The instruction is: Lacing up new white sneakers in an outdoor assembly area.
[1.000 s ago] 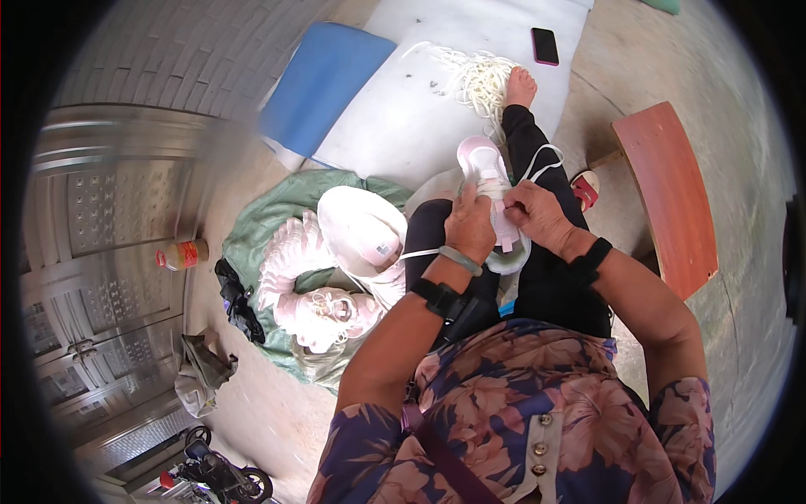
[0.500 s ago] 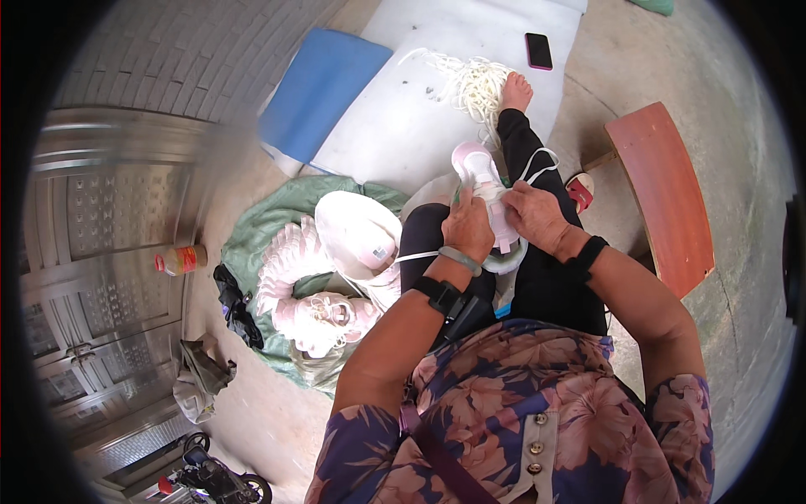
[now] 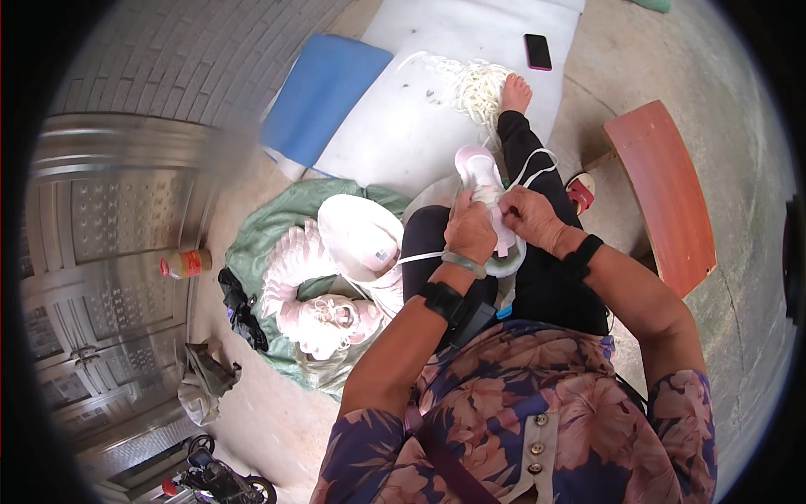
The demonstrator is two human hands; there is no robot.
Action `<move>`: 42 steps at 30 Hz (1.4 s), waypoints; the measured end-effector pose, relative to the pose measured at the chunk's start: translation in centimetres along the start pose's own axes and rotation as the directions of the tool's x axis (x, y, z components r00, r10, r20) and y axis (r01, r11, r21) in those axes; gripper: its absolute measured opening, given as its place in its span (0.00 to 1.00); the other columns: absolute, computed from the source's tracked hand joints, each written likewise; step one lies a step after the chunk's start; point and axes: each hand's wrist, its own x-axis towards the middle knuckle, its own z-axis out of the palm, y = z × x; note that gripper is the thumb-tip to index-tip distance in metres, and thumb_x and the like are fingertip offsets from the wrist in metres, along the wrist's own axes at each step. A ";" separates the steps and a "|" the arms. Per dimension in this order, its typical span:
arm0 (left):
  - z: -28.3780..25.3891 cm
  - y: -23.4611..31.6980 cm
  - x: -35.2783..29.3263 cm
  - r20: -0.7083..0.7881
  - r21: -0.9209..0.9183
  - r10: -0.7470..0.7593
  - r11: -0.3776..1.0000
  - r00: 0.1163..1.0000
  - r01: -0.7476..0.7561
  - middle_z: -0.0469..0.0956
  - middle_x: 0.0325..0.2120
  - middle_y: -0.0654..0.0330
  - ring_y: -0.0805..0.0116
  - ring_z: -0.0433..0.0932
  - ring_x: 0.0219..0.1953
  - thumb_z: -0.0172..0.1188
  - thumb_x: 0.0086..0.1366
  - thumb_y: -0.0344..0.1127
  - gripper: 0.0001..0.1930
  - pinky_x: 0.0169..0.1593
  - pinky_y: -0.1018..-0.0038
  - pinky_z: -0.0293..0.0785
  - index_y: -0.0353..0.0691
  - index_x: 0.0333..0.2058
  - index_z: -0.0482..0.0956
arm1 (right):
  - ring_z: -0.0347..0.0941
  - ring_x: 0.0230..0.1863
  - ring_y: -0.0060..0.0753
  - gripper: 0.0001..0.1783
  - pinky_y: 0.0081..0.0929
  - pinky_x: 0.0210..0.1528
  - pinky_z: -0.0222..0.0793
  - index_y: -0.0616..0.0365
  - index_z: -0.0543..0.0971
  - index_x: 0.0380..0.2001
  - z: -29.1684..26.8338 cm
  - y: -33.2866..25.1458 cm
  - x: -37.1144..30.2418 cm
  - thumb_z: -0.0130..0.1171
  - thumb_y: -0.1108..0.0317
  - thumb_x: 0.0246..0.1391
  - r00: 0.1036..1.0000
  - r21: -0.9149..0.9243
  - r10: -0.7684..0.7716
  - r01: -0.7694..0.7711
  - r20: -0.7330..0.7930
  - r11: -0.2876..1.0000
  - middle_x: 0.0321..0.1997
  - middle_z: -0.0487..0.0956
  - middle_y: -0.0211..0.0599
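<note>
Between my knees is a pale pink and white shoe (image 3: 477, 165), with its toe pointing away from me. My left hand (image 3: 471, 228) is closed on the shoe's left side, its fingers at the lacing area. From the right, my right hand (image 3: 535, 220) pinches the white shoelace (image 3: 541, 154) near the eyelets; the fingertips are partly hidden. A loop of that lace arches over my right leg. To my left, several similar pink shoe pieces (image 3: 288, 273) lie nested in a curved row on a green sack (image 3: 249, 228), beside a pale rounded piece (image 3: 340, 223).
Ahead, a heap of white laces (image 3: 480, 94) lies by my bare foot on a white mat (image 3: 369, 126), with a phone (image 3: 537, 52) and a folded blue pad (image 3: 323, 105). A reddish wooden bench (image 3: 663, 189) and red slipper (image 3: 580, 194) are right; a bottle (image 3: 186, 264) stands left.
My right hand has shifted slightly closer to the shoe's lacing, fingers bent in. The left hand stays on the shoe with a small turn. The view has shifted a little.
</note>
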 end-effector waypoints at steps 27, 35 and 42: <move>-1.2 -1.9 -0.9 -0.025 -0.025 -0.015 1.000 1.000 0.014 0.67 0.45 0.44 0.46 0.70 0.40 0.50 0.51 0.29 0.05 0.42 0.59 0.68 0.34 0.24 0.72 | 0.70 0.32 0.44 0.03 0.34 0.33 0.66 0.56 0.72 0.20 0.9 -2.1 2.7 0.53 0.72 0.36 0.989 -0.020 -0.135 0.136 0.055 0.991 0.27 0.71 0.40; -0.4 -2.4 -1.1 -0.040 -0.044 -0.041 0.998 0.998 0.039 0.67 0.45 0.46 0.47 0.71 0.39 0.51 0.51 0.28 0.04 0.42 0.60 0.68 0.36 0.25 0.73 | 0.69 0.32 0.45 0.10 0.36 0.34 0.66 0.54 0.71 0.29 0.1 -1.9 1.2 0.54 0.72 0.37 0.971 -0.123 -0.232 0.238 0.054 0.964 0.29 0.69 0.39; -0.2 -1.8 -0.5 -0.036 -0.037 0.040 0.998 0.999 -0.042 0.67 0.44 0.47 0.48 0.71 0.38 0.51 0.50 0.29 0.04 0.42 0.63 0.69 0.37 0.26 0.73 | 0.69 0.33 0.46 0.12 0.34 0.35 0.67 0.56 0.72 0.33 -0.8 0.3 -0.1 0.54 0.75 0.39 0.976 -0.085 -0.210 0.214 0.054 0.973 0.31 0.68 0.41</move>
